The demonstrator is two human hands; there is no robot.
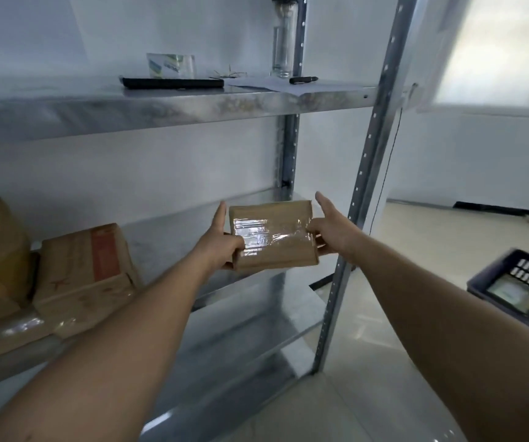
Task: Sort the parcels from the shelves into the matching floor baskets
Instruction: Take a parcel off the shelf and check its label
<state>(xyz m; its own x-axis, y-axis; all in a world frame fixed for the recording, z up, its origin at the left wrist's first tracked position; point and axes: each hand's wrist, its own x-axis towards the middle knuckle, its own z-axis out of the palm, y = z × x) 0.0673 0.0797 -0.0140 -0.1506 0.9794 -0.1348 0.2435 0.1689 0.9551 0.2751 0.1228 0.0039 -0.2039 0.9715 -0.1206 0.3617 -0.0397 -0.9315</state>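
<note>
The left hand (221,242) and right hand (331,232) pinch the 2 ends of a small tape-wrapped parcel (272,240), held in the air before the middle shelf (161,228). Each thumb lies on top and each forefinger is straight; the other fingers are hidden beneath. A blurred floor basket (488,271) is cut off at the right.

Metal shelving (193,106) lines a pale wall (161,173); bright window (496,49) at right, glossy floor (416,250).

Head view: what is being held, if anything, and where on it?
A taped brown parcel, left hand gripping its left end, right hand its right end.
</note>
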